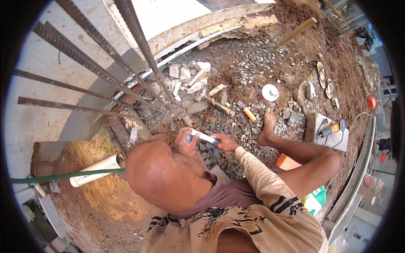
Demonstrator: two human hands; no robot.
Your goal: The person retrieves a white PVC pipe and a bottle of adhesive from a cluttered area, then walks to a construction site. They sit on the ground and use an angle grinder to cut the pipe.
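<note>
A short white plastic pipe (204, 136) with grey fittings at its ends lies across both hands, above the gravel. My left hand (187, 141) is closed around its left end, by a grey fitting (189, 138). At the other end, my right hand (225, 143) grips a grey pipe fitting (213, 141). More grey plastic shows just below the pipe, partly hidden. A tool with an orange and black handle (221, 106) and another with an orange handle (249, 114) lie on the stones beyond. Farther off stands a white-topped can (270, 93).
Steel reinforcing bars (95, 68) rise at the left. A wide white pipe (98, 170) and a green hose (63, 176) are at lower left. Broken rubble (190, 76), a wooden stake (295, 32), sandals (321, 75) and an angle grinder (330, 129) lie around. Another person (364, 38) is far right.
</note>
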